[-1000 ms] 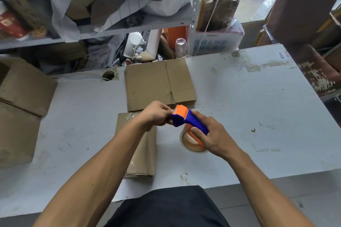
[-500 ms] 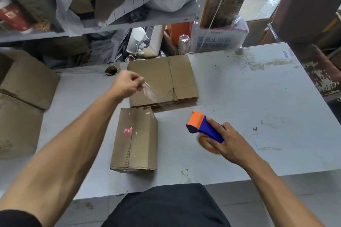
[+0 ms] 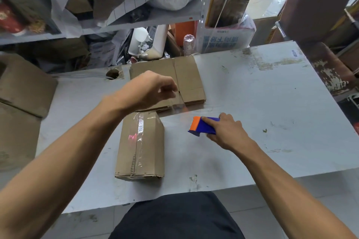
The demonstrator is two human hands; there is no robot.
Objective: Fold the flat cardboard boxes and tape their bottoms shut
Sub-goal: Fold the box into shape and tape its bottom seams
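Head view only: a folded cardboard box (image 3: 140,145) lies on the grey table (image 3: 272,106), near its front edge, with clear tape running down its centre seam. Behind it, at the far edge, sits a stack of flat cardboard boxes (image 3: 184,81), partly covered by the left hand (image 3: 150,88). That hand hovers over the stack with fingers curled; its fingertips are blurred, and a faint clear strip of tape (image 3: 177,105) seems to stretch below them, but whether they pinch it cannot be told. The right hand (image 3: 226,133) grips a blue and orange tape dispenser (image 3: 202,126), to the right of the folded box; the hand hides the dispenser's rear and its roll. More cardboard boxes (image 3: 21,91) are cut off at the left edge. Cluttered shelves (image 3: 136,23) stand behind the table, their contents hard to make out.
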